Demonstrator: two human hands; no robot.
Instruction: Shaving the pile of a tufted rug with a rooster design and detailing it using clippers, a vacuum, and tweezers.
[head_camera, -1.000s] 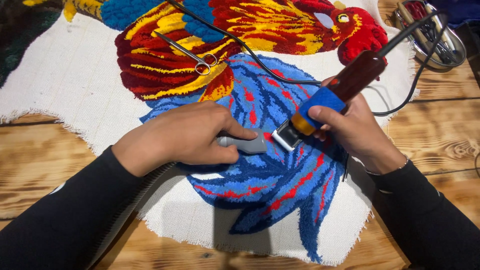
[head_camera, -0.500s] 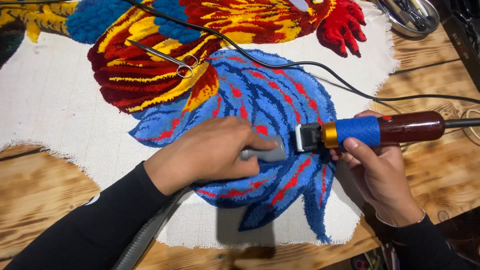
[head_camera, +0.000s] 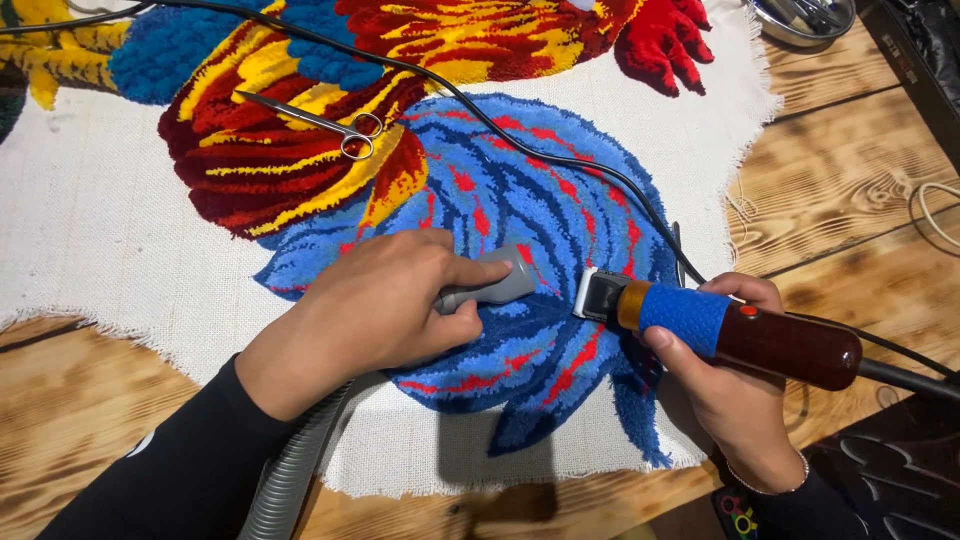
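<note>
Head view. The left hand (head_camera: 375, 305) was closed around a grey vacuum nozzle (head_camera: 492, 285), its forefinger laid along the top, the nozzle tip pressed onto the blue pile of a tufted rooster rug (head_camera: 520, 210). A grey ribbed hose (head_camera: 290, 470) ran back under the left forearm. The right hand (head_camera: 725, 385) held an electric carving clipper (head_camera: 720, 325) in a full, closed grip, its blade head resting on the blue pile just beside the nozzle. The rug lay flat on a wooden surface (head_camera: 850, 180). Scissors (head_camera: 315, 120) lay on the red and yellow section, well apart from both hands; a black cord (head_camera: 540, 155) crossed the rug.
</note>
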